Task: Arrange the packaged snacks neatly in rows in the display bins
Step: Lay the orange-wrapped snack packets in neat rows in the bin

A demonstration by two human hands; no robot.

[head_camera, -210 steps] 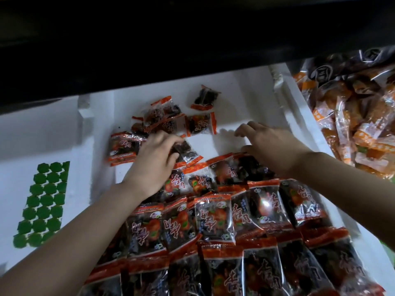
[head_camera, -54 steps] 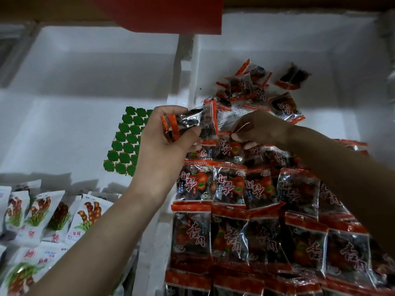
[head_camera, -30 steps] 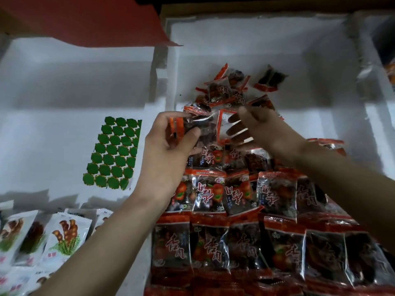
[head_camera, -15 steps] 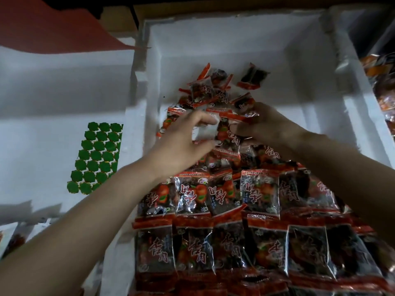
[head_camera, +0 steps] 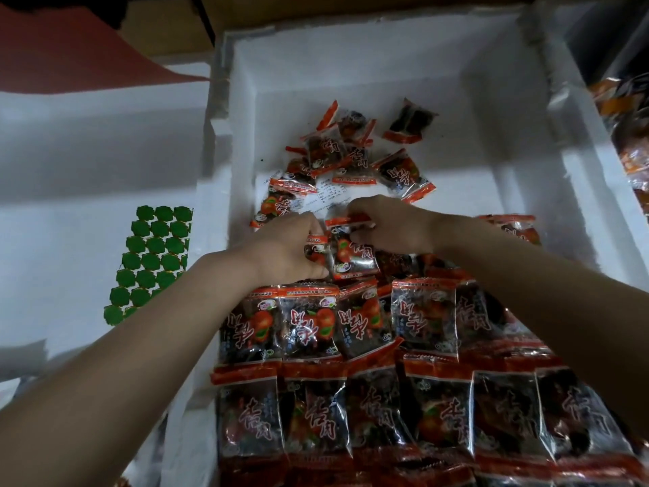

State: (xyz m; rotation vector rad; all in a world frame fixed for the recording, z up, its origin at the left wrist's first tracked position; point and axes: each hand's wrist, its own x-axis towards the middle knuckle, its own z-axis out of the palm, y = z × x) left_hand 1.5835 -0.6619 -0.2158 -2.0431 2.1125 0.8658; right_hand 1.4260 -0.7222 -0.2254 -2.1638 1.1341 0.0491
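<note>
A white foam display bin (head_camera: 414, 65) holds red-and-black snack packets. Neat overlapping rows (head_camera: 354, 409) fill its near half. A loose heap of packets (head_camera: 346, 154) lies toward the back wall. My left hand (head_camera: 286, 249) has its fingers curled on a small packet (head_camera: 316, 246) at the front of the rows. My right hand (head_camera: 389, 223) pinches the top edge of the neighbouring packet (head_camera: 354, 256), which lies flat beside the left one. Both hands meet over the bin's middle.
Left of the bin is another white foam bin (head_camera: 87, 163) with a sheet of green stickers (head_camera: 151, 261) on its floor. At the right edge are orange snack packets (head_camera: 632, 142). Red paper (head_camera: 70, 58) and cardboard (head_camera: 168, 29) lie behind.
Both hands have come down from holding packets in the air to the front of the rows. The packets now lie at the row's far edge. The view has shifted right.
</note>
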